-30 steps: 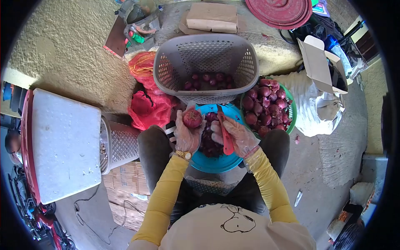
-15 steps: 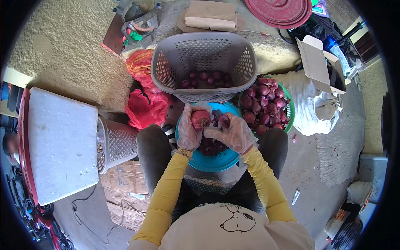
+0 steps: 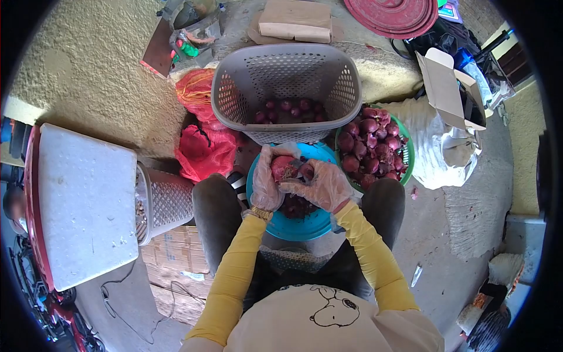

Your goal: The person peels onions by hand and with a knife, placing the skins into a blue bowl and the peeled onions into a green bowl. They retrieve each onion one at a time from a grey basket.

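My left hand [image 3: 267,179], in a clear plastic glove, is closed around a large red onion [image 3: 284,169]. My gloved right hand [image 3: 327,186] is closed beside it, its fingers reaching to the onion. A small, rounded purple onion [image 3: 307,171] shows at the right fingertips, partly covered by them. Both hands are over a blue basin [image 3: 302,230], in which dark onion skins [image 3: 298,206] lie. Behind the hands stands a grey-brown perforated basket [image 3: 287,132] with several small onions [image 3: 287,105] at its bottom. A green basket [image 3: 410,154] heaped with red onions [image 3: 369,138] is to the right.
Red mesh sacks [image 3: 205,149] lie left of the perforated basket. A white foam box [image 3: 88,202] and another perforated basket [image 3: 170,199] stand at the left. A white sack [image 3: 431,144] and an open carton [image 3: 440,88] are at the right. Flattened cardboard [image 3: 176,252] lies on the floor.
My right hand has moved slightly left, bringing the small purple onion closer to the large one. The large onion has turned a little in my left hand.
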Demonstrator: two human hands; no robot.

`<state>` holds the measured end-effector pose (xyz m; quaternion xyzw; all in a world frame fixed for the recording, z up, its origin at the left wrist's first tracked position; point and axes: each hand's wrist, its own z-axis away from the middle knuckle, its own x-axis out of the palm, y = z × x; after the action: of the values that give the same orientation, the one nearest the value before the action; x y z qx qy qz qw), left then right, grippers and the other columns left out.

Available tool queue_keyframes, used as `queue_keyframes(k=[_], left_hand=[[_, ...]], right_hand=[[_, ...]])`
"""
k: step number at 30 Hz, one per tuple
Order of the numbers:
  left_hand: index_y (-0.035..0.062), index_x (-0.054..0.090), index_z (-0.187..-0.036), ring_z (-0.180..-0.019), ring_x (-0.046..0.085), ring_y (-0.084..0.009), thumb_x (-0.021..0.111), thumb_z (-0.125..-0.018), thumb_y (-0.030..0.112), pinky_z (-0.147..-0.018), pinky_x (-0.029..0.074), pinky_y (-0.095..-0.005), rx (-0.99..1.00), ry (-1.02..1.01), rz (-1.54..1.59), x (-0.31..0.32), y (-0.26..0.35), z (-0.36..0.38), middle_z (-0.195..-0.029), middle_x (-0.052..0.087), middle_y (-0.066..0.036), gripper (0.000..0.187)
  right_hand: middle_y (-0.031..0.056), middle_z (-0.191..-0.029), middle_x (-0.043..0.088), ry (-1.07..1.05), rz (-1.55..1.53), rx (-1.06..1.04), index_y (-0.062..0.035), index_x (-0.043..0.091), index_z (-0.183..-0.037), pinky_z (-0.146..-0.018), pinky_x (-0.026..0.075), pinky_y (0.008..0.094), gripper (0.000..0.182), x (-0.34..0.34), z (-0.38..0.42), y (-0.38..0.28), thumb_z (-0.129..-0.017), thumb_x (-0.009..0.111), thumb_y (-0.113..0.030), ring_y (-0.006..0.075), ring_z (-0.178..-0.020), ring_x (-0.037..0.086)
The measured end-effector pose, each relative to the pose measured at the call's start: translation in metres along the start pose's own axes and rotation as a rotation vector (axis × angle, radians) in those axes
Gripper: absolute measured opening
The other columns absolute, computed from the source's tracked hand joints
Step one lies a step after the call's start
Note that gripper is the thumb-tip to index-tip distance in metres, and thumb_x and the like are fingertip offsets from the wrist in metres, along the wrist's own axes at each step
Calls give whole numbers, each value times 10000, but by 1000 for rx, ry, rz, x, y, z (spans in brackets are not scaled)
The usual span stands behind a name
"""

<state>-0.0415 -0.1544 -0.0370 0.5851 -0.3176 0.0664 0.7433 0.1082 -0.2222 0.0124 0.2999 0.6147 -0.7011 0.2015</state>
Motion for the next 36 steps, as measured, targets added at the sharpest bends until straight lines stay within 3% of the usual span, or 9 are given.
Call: queue_keyframes(k=[6, 8, 12, 15, 17, 18, 21, 23, 36], left_hand=[[20, 633, -1084, -989, 626, -166, 303, -1131, 460, -959, 501, -342, 115, -44, -264, 1, 6, 5, -1070, 671, -83, 553], [15, 613, -1113, -985, 627, -162, 347, -1135, 409, -945, 516, -329, 267, -104, -692, -5, 2, 3, -1096, 666, -83, 475], [14, 587, -1139, -993, 630, -158, 459, -1115, 327, -941, 530, -325, 216, -178, -414, 5, 13, 9, -1105, 655, -86, 339], [8, 578, -1146, -994, 633, -155, 520, -1092, 264, -937, 540, -324, 466, -200, -739, -10, -4, 4, -1096, 643, -78, 268], [0, 546, -1241, -1039, 669, -194, 609, -1038, 180, -932, 568, -334, -121, -165, -46, -35, -30, -6, -1166, 646, -108, 279], [0, 546, -1241, -1039, 669, -194, 609, -1038, 180, -932, 568, -334, -122, -164, -46, -33, -26, -3, -1166, 646, -108, 279], [-4, 573, -1216, -1028, 681, -204, 539, -1075, 278, -900, 586, -345, 175, -255, -707, -26, -17, 2, -1158, 650, -114, 317], [-1, 601, -1148, -995, 694, -207, 489, -1085, 355, -849, 600, -347, -141, -73, -201, -24, -22, 1, -1097, 670, -117, 379], [38, 604, -966, -752, 671, -199, 481, -1081, 403, -697, 585, -353, -141, 331, 175, -17, -28, -1, -917, 667, -100, 403]], right_hand=[[136, -760, 693, -21, 33, 8, -4, 711, -890, -676, 534, 396, 722, -1, -1, 2, -667, 869, -673, 300, -700, 668], [133, -769, 700, -14, 22, -16, -16, 722, -922, -679, 536, 396, 717, 3, -1, 6, -671, 867, -673, 299, -707, 674], [129, -797, 721, -17, 66, -57, -55, 748, -1014, -691, 548, 399, 726, 0, -2, 6, -683, 844, -694, 307, -734, 694], [142, -819, 736, -51, 170, -65, -64, 755, -1042, -713, 562, 410, 743, -4, -3, 3, -690, 823, -715, 326, -770, 715], [151, -829, 741, -58, 190, -60, -62, 755, -1047, -721, 566, 416, 758, -8, -3, -3, -693, 808, -731, 335, -787, 721], [159, -838, 745, -66, 208, -56, -60, 755, -1052, -730, 570, 423, 774, -8, -2, -4, -697, 794, -746, 343, -804, 727], [170, -838, 745, -94, 305, -46, -53, 753, -1062, -738, 572, 428, 800, -4, -3, 1, -710, 762, -772, 352, -812, 729], [172, -837, 744, -112, 329, -18, -50, 751, -1064, -738, 571, 430, 810, 3, -4, 5, -718, 746, -783, 357, -816, 727], [217, -816, 715, -139, 75, 63, -67, 765, -1003, -725, 539, 469, 768, 32, -3, 13, -771, 688, -794, 398, -801, 696]])
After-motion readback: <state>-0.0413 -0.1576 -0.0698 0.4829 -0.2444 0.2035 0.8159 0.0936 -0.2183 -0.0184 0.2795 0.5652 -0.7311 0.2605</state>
